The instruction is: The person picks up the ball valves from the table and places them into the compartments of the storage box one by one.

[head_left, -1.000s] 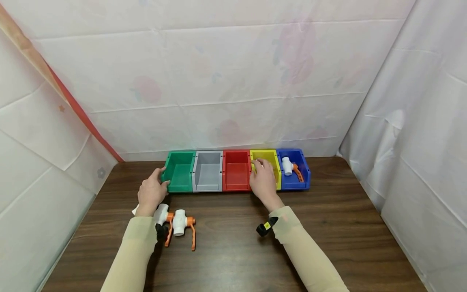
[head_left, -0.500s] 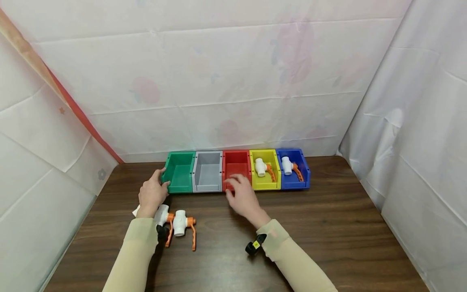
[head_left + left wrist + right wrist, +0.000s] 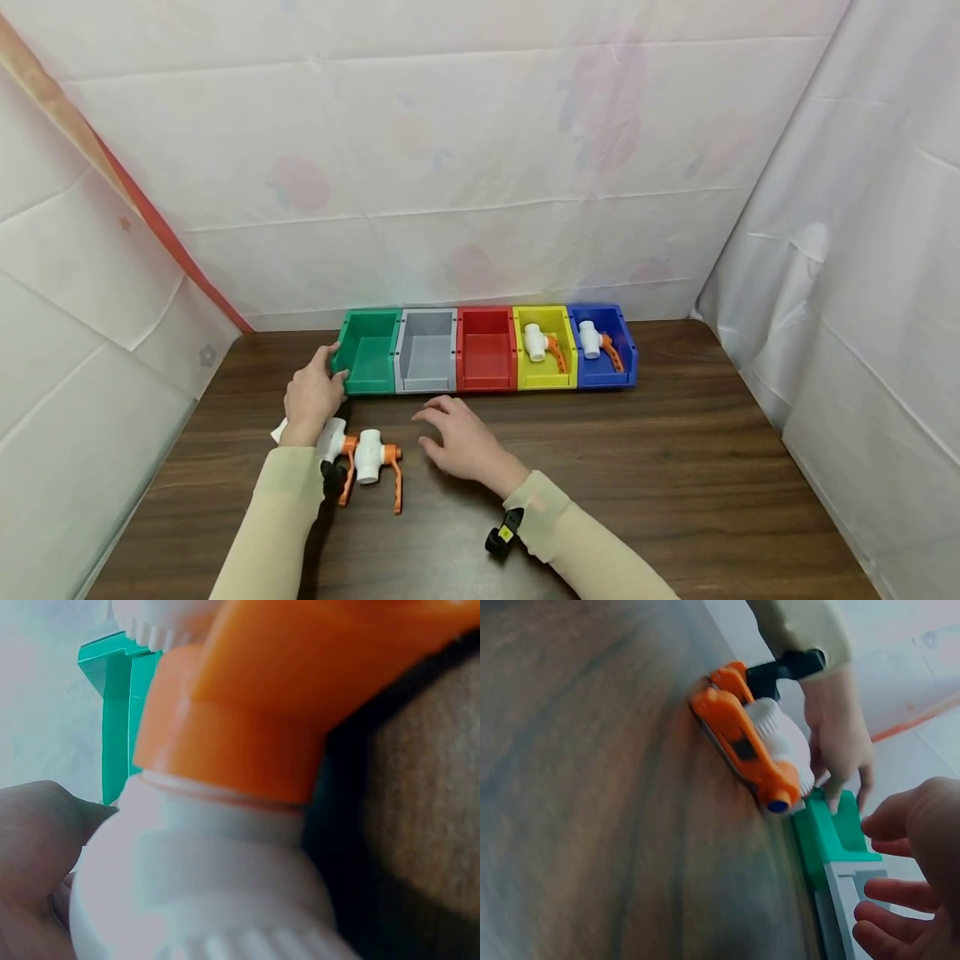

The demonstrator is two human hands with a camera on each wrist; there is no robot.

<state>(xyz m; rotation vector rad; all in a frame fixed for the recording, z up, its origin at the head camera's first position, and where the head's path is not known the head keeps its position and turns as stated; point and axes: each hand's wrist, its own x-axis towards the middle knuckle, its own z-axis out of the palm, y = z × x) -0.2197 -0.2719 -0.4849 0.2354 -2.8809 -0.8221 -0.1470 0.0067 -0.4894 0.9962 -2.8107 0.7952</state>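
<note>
Bare fingers [image 3: 432,410] of the right hand [image 3: 462,446] spread and relaxed, holding nothing, hovering over dark wood just right of the nearer valve [image 3: 372,460]. White body and orange lever of that valve lying on the table [image 3: 675,467] at lower left of centre in the head view, a clear gap between it and the fingertips. Same valve mid-frame in the right wrist view [image 3: 759,754], blurred, with curled-open fingers [image 3: 896,892] at the lower right edge, cut off by the frame.

Left hand [image 3: 311,396] curled round the left wall of the green bin [image 3: 369,354], thumb on the front corner, fingertips hidden behind the wall. Second valve [image 3: 333,442] half covered by the left wrist and sleeve [image 3: 277,517]. Left wrist view almost filled by that valve [image 3: 247,750], far out of focus; only a sliver of green bin [image 3: 124,697] at upper left and a bit of hand [image 3: 34,847] at lower left readable.

Row of bins across the middle of the head view: green, grey [image 3: 426,354], red [image 3: 486,354], yellow [image 3: 525,379], blue [image 3: 626,354]. One valve in the yellow bin [image 3: 537,342], one in the blue [image 3: 592,340]. Black wrist cameras partly tucked under both sleeves. White cloth [image 3: 480,167] behind and at both sides.
</note>
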